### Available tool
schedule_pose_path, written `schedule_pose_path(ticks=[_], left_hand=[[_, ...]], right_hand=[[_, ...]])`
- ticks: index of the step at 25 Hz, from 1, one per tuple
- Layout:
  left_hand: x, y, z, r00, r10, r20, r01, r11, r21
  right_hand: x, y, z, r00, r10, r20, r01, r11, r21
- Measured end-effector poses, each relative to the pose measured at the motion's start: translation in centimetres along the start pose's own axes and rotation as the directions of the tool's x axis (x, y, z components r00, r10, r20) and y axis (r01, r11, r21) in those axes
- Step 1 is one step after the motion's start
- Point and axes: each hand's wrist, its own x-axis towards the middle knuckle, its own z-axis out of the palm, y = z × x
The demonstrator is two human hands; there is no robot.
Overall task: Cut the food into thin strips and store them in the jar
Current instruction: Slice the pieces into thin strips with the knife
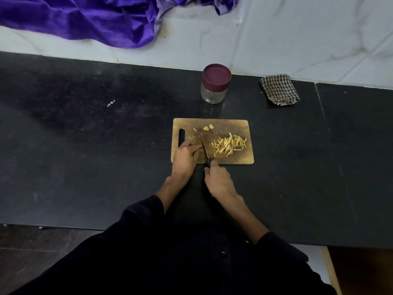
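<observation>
On the brown wooden cutting board (pixel 229 124), I see my right hand (pixel 219 179) gripping the black-handled knife (pixel 204 149); my left hand (pixel 186 155) curls over something hidden, left of the pale yellow strips (pixel 229 144).

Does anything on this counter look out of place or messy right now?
Mostly tidy. A purple cloth lies bunched on the white surface behind the counter, and a few food bits sit apart from the strips on the cutting board. The jar has its lid on.
</observation>
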Motion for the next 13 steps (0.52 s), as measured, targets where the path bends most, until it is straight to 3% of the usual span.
schedule_pose_path(ticks=[4,9,13], left_hand=[[-0.2,0.1,0.2,1.0,0.023,0.012,-0.024,0.999,0.044],[-1.2,0.6,0.2,0.984,0.156,0.088,-0.172,0.961,0.219],[-1.2,0.5,0.3,0.984,0.133,0.118,-0.162,0.948,0.276]], right_hand=[[0.1,0.0,0.2,1.0,0.011,0.01,-0.011,0.999,-0.032],[0.1,-0.3,0.6,0.998,0.04,0.041,-0.037,0.996,-0.086],[0.2,-0.6,0.2,0.995,0.072,0.065,-0.066,0.994,-0.089]])
